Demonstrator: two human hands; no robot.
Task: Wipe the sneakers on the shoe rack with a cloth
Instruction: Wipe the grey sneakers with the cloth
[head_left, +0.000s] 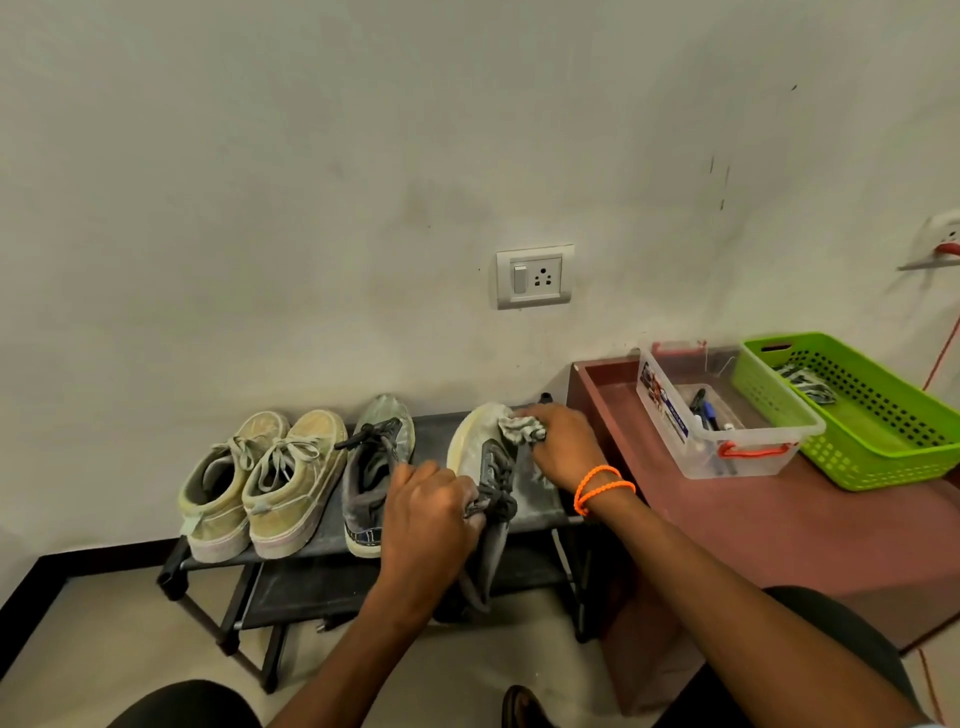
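Pointing wallward, tilted grey sneaker (488, 457)

rack top (434, 423): open gap between grey sneakers | right: maroon table (779, 525) abuts

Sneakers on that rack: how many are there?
4: two beige sneakers at the left end, a grey sneaker mid-rack, and a tilted grey sneaker gripped at the right.

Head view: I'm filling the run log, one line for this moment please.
left hand grips grey sneaker | right hand presses cloth on its toe | shoe rack
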